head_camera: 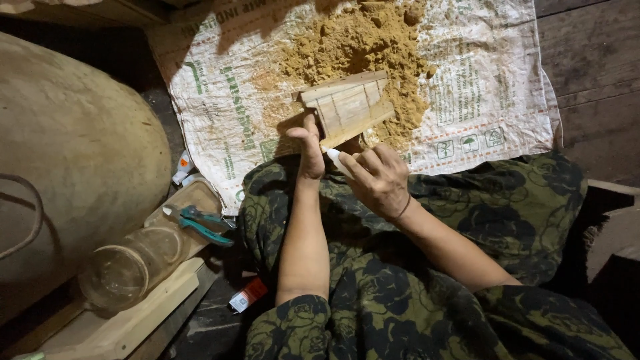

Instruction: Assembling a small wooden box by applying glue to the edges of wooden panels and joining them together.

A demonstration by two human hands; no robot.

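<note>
While the left hand (309, 148) steadies the small wooden frame (348, 107) by its near-left corner, thumb raised and fingers curled against the edge, we note the right hand (377, 179) just below it, fingers pressed together around a slim white tube (335, 160) whose tip points up toward the frame's lower edge. That frame, made of pale slats, lies tilted on a heap of ochre sawdust (363, 40), which is spread over a printed woven sack (467, 80) on dark floorboards.

Our reading: this looks like a gluing or marking step, with the tube brought to a joint of the frame. We judge the next move calls for a steady hold at the corner and a fine, controlled touch of the tip along the seam.

At left we log a large rounded clay-coloured vessel (73, 153), a clear glass jar (133, 263) lying on its side, and teal-handled pliers (200, 223) on a wooden board (127, 320).
</note>
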